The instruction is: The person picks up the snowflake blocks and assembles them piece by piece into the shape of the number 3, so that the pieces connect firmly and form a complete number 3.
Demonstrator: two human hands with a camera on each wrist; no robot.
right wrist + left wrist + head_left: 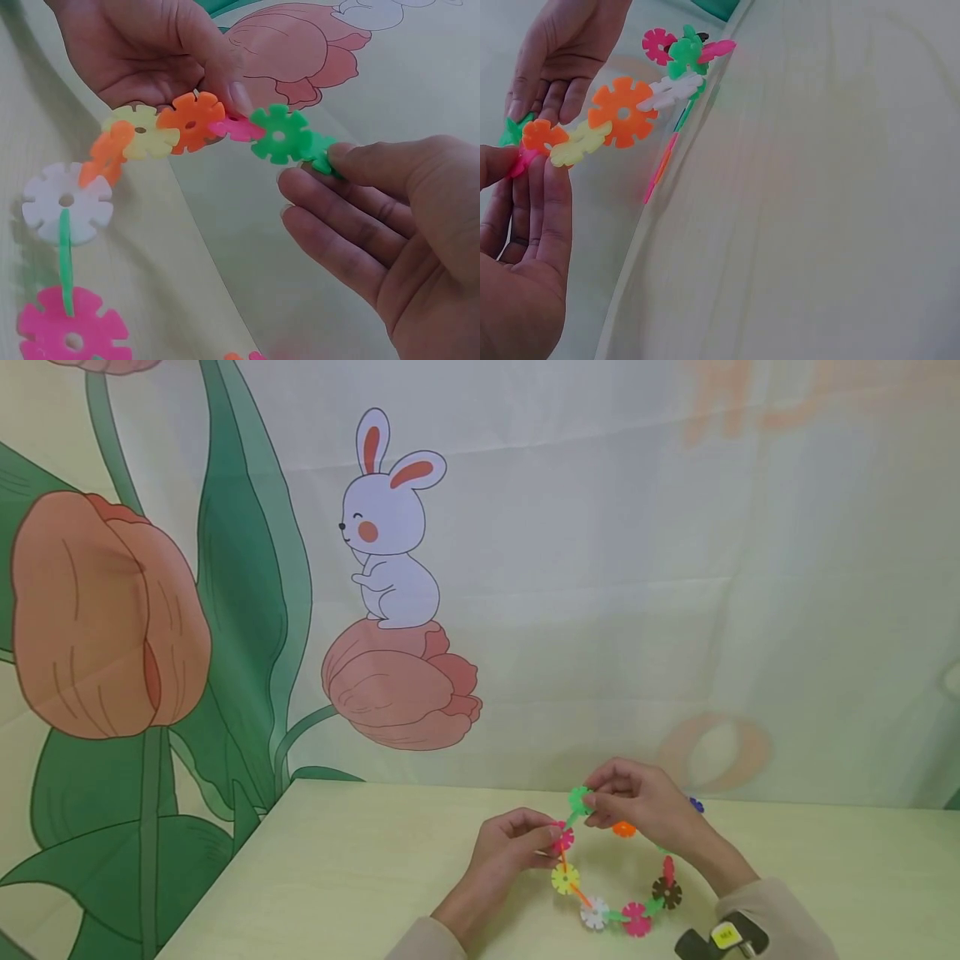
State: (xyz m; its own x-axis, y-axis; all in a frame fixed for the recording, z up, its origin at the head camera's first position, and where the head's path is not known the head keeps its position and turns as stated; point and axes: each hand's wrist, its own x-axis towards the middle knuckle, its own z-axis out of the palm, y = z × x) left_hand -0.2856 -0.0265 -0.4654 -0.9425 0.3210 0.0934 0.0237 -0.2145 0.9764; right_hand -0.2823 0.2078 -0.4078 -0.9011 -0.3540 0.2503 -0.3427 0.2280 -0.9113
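A chain of flower-shaped notched plastic discs hangs and curves between and below my hands. With thumb and fingers, my left hand (pixel 504 850) pinches a pink disc (pixel 562 837) near the chain's upper end. Just right of it, my right hand (pixel 651 800) pinches a green disc (pixel 324 159), which joins another green disc (pixel 279 135). Down from the left hand run an orange disc (pixel 191 124), a yellow disc (pixel 566 878), a white disc (pixel 595 913), a lower pink disc (pixel 637 919) and a dark brown disc (pixel 667 892). My right wrist hides part of the far side.
An orange disc (pixel 624 830) and a blue disc (pixel 697 806) show behind the right hand; whether they join the chain I cannot tell. Beneath is a pale table (pixel 337 860). A printed cloth (pixel 562 568) with a rabbit and tulips hangs behind it.
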